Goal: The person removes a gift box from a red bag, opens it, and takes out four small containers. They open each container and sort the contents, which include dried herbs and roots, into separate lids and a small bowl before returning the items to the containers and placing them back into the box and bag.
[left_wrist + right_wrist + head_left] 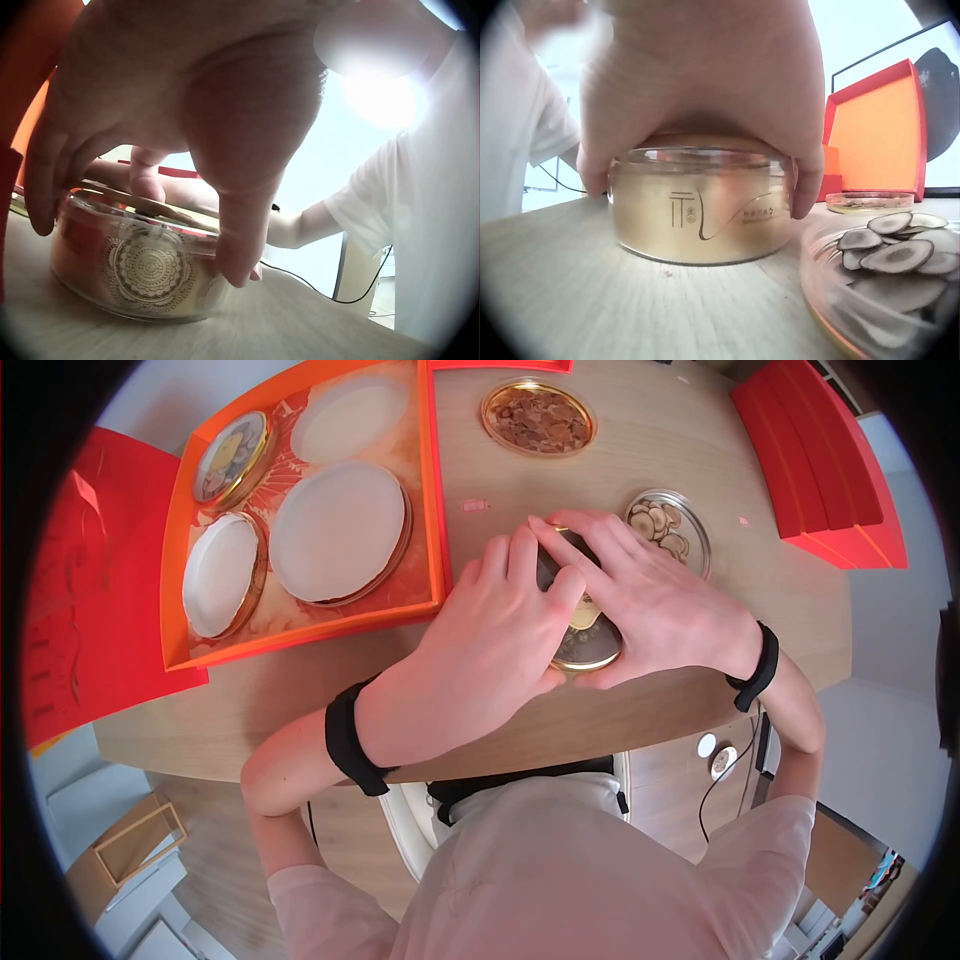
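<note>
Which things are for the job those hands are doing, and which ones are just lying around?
Probably part of the job:
- round clear tub being held
- dark-edged pale slices
- brown flakes
- orange box with round containers inside

Probably just lying about:
- small pink scrap on the table
- black cable

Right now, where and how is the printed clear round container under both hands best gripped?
The printed clear round container is probably best gripped by its side wall, from above, thumb and fingers on opposite sides, as the right hand holds it. It stands flat on the table, leaving no way in underneath, and its low, round wall offers opposing surfaces.
</note>
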{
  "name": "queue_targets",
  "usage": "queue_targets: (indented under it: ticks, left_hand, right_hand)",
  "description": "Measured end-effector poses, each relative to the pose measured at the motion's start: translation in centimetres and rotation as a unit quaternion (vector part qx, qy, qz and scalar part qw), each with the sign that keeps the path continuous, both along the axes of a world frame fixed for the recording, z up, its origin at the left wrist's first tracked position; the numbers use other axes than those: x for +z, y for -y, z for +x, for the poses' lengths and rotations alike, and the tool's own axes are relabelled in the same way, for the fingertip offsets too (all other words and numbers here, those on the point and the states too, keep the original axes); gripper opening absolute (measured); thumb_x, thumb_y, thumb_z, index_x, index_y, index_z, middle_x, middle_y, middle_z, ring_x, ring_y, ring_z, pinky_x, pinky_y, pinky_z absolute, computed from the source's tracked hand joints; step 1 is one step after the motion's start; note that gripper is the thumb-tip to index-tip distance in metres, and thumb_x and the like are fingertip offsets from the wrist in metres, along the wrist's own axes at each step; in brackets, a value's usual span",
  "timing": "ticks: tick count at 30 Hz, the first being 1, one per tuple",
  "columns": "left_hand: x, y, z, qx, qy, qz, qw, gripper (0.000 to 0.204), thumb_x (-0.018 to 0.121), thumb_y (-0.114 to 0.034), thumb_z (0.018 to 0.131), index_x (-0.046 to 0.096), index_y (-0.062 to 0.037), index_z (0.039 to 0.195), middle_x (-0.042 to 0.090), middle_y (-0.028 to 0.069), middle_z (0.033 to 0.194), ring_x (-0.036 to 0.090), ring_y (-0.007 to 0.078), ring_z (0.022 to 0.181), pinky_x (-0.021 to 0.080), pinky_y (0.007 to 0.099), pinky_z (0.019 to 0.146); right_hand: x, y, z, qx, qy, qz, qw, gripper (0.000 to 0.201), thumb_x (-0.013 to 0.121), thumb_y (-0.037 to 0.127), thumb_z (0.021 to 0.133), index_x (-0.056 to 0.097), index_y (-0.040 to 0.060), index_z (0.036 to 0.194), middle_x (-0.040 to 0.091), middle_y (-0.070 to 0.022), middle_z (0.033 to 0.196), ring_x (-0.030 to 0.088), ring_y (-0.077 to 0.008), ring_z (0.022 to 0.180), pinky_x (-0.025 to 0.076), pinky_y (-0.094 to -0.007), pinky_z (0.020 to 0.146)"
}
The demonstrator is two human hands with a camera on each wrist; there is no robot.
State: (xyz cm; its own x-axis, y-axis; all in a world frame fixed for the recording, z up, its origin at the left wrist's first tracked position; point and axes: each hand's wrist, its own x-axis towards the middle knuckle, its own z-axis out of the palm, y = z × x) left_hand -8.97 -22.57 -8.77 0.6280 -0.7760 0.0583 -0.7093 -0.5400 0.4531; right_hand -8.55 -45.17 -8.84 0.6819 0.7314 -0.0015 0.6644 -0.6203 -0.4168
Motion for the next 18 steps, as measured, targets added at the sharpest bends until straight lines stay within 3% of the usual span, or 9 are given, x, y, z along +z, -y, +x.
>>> queue_targets:
  ticks: [18]
  left_hand:
    - [-0.42, 0.89, -0.41, 0.024, 0.021, 0.023, 0.999, 0.071, 0.091, -0.020, 0.063, 0.048, 0.0034, 0.115, 0.043, 0.0309, 0.134, 0.050, 0.0429, 0.117, 0.049, 0.0475, 0.100]
  right_hand:
    - [-0.50, -0.25, -0.35, -0.012, 0.016, -0.017, 1.000, 0.120, 0.083, 0.030, 0.059, 0.024, -0.0007, 0.159, 0.038, -0.0278, 0.148, 0.040, -0.0430, 0.136, 0.039, -0.0508, 0.114]
